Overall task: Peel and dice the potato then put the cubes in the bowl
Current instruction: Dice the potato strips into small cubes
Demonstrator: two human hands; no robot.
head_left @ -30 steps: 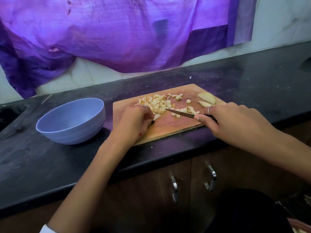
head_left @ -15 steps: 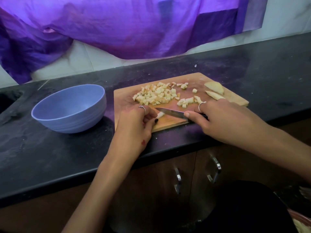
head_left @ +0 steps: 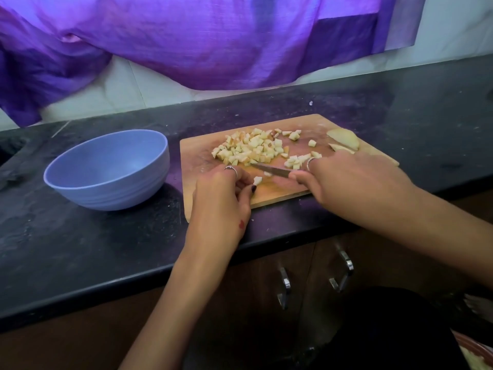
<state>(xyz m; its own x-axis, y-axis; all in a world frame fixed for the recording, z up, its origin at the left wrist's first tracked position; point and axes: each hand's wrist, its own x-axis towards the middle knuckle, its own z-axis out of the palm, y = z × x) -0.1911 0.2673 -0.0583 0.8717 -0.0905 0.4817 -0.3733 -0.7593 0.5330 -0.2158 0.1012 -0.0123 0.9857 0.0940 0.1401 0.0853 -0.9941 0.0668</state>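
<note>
Item: rectangular pale wooden cutting board on a black stone counter.

Left hand, at 7 o'clock on the board: fingers curled together, pinching a small pale potato strip.

Right hand, at 4 o'clock: fingers clamped on the handle of a small steel-bladed knife, blade pointing toward 9 o'clock, just above the strip.

Diced pale yellow potato cubes: heaped at 11 o'clock, a smaller cluster near the right hand.

Uncut potato wedges: at 2 o'clock.

Round blue plastic bowl: at 9 o'clock, just beside the board, no cubes seen inside.

Handling advice: the left fingertips should tuck back from the edge; short, even cuts straight down would likely match existing cubes.
</note>
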